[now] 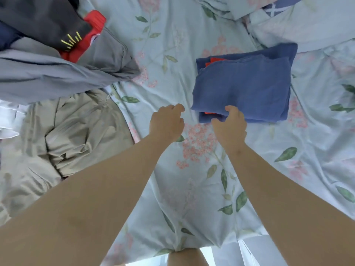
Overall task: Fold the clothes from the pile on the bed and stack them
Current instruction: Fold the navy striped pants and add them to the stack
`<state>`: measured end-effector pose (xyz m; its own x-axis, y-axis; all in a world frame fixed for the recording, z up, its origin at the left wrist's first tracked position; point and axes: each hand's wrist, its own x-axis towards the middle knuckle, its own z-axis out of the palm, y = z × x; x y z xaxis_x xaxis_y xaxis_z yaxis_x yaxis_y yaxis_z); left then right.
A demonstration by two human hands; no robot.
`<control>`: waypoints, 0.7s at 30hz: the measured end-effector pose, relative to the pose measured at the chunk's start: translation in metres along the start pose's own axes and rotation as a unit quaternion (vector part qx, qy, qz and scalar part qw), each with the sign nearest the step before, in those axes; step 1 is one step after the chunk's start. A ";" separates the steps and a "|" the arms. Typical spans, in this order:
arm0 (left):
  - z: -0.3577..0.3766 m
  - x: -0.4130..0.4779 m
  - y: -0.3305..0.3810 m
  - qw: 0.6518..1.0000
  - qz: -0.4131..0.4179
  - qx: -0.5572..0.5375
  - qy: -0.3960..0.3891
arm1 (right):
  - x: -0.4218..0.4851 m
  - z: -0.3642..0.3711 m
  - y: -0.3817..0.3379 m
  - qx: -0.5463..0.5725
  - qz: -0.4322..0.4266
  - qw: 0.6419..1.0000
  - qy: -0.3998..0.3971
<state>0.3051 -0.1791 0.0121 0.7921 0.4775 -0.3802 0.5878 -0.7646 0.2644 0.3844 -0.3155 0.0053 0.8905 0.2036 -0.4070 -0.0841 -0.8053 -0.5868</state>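
Observation:
A folded blue garment with small red patches lies flat on the floral bedsheet, right of the middle. My right hand is at its near left corner, thumb on top of the cloth and fingers curled round the edge. My left hand hovers over the sheet just left of that corner, fingers loosely curled, holding nothing. The pile of unfolded clothes sits at the upper left: a grey piece, a dark one with yellow stitching and a red one.
A crumpled beige garment lies on the left, below the pile. Pillows or bedding in the same floral print sit at the top right. The bed's near edge is at the bottom, by my legs.

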 end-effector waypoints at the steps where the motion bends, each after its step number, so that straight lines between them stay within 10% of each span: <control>1: -0.005 -0.010 -0.006 1.000 -0.001 0.012 0.003 | -0.011 0.003 -0.006 -0.002 -0.013 1.000 -0.010; 21: -0.080 -0.231 -0.230 0.992 -0.114 -0.044 0.024 | -0.257 0.126 -0.152 -0.182 -0.125 0.946 -0.239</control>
<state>-0.0003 -0.0786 0.1103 0.6427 0.6558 -0.3961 0.7630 -0.5946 0.2534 0.1114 -0.1752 0.1107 0.5509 0.5714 -0.6083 0.3397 -0.8193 -0.4620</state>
